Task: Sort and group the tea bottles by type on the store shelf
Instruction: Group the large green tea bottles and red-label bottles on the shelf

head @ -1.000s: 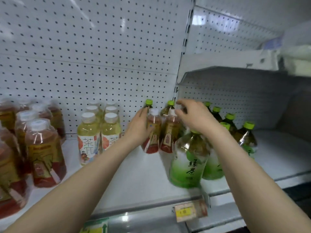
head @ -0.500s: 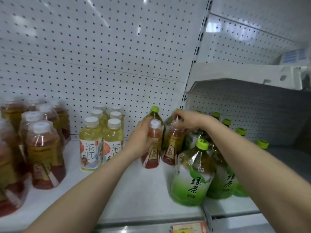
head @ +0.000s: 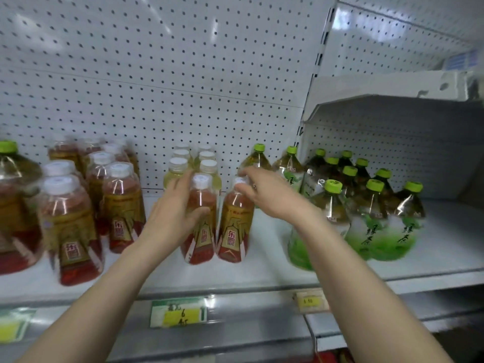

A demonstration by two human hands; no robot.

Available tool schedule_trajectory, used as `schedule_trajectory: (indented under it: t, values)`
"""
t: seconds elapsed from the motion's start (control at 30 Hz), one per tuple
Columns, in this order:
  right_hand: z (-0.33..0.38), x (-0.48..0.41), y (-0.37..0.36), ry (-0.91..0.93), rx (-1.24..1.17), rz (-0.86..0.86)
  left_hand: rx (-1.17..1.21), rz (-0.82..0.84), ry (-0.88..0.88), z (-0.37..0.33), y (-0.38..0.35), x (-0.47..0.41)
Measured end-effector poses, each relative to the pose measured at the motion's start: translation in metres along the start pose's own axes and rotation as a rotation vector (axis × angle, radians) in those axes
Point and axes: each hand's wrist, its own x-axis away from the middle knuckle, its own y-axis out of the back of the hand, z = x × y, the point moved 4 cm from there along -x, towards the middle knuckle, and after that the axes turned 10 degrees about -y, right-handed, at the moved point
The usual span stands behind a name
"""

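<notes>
Two red tea bottles with white caps stand side by side at the middle of the white shelf (head: 262,276). My left hand (head: 172,218) grips the left red bottle (head: 203,226) round its body. My right hand (head: 264,192) holds the right red bottle (head: 235,231) at its cap and shoulder. Behind them stands a group of pale yellow tea bottles (head: 180,166). More red tea bottles (head: 70,231) are grouped at the left. Green tea bottles (head: 379,213) with green caps fill the right side.
A perforated white back panel (head: 157,74) rises behind the shelf. A higher shelf (head: 392,87) overhangs the green bottles at the right. Price tags (head: 180,313) sit on the shelf's front rail. One large green-capped bottle (head: 10,205) stands at the far left.
Both hands have drawn the two red bottles forward and to the left, away from the green bottles, to in front of the yellow ones. The camera view has swung left.
</notes>
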Motion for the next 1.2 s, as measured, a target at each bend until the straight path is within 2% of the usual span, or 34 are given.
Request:
schedule_trajectory:
  t: [0.1,0.17,0.2,0.3,0.37,0.4,0.47,0.53,0.6,0.67,0.8,0.97,1.03,1.2]
  values:
    - [0.005,0.012,-0.011,-0.022,-0.041,-0.104,-0.008,-0.004,0.006,0.005,0.005,0.004]
    - [-0.003,0.026,-0.011,-0.044,-0.126,-0.160,-0.059,-0.064,-0.017,0.000,0.003,0.007]
    - [-0.011,0.035,-0.006,-0.054,-0.177,-0.243,-0.075,-0.128,-0.059,-0.008,0.001,0.009]
    - [-0.052,0.068,0.031,-0.145,-0.236,-0.682,-0.024,-0.270,-0.300,-0.052,-0.012,0.009]
    - [-0.092,0.088,0.056,-0.262,-0.200,-0.894,0.003,-0.197,-0.444,-0.085,-0.038,0.005]
    - [-0.115,0.094,0.066,-0.332,-0.179,-0.930,0.018,-0.134,-0.483,-0.100,-0.054,0.001]
    - [-0.159,0.098,0.077,-0.465,-0.150,-0.878,0.071,-0.003,-0.488,-0.126,-0.091,-0.010]
    - [-0.193,0.094,0.075,-0.545,-0.148,-0.717,0.153,0.144,-0.405,-0.144,-0.126,-0.026]
    - [-0.215,0.087,0.063,-0.556,-0.143,-0.526,0.250,0.264,-0.299,-0.156,-0.152,-0.042]
    - [-0.228,0.080,0.054,-0.543,-0.121,-0.450,0.263,0.301,-0.254,-0.158,-0.166,-0.052]
    - [-0.237,0.067,0.053,-0.533,-0.105,-0.559,0.121,0.174,-0.285,-0.151,-0.158,-0.041]
    - [-0.191,0.044,0.024,-0.218,-0.190,-0.613,0.028,0.065,-0.215,-0.129,-0.122,-0.010]
    - [-0.171,0.026,0.015,-0.160,-0.172,-0.640,0.003,0.034,-0.173,-0.123,-0.110,-0.003]
    - [-0.138,-0.037,-0.016,-0.142,-0.422,-0.473,-0.020,-0.041,-0.148,-0.117,-0.096,0.002]
